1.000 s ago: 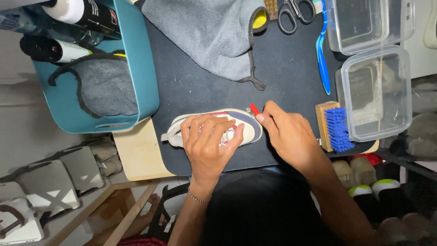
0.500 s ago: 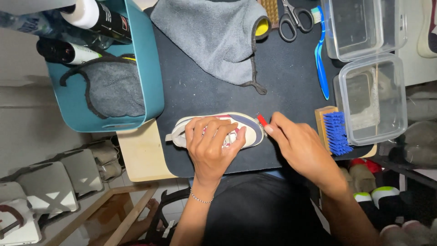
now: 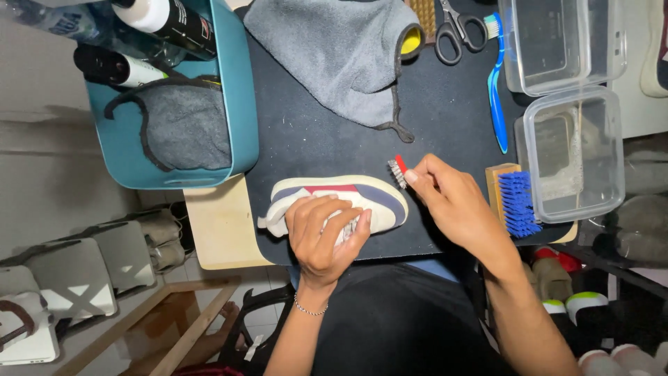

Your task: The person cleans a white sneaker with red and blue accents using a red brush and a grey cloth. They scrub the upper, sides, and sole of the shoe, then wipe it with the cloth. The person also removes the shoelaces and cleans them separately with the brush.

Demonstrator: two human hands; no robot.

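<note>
Cream sneaker (image 3: 379, 202) under left hand (image 3: 323, 233), beside right hand (image 3: 452, 202).

2 labelled bottles (image 3: 149, 42) in teal bin (image 3: 240, 104)

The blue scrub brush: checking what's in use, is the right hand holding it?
No, the blue scrub brush lies on the mat while the right hand holds a small red brush.

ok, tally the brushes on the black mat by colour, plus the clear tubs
Small red brush, in the right hand: 1
Blue toothbrush: 1
Blue-bristled scrub brush: 1
Tan-bristled brush, partly under the grey cloth: 1
Clear plastic tubs: 2
Total: 6
</note>
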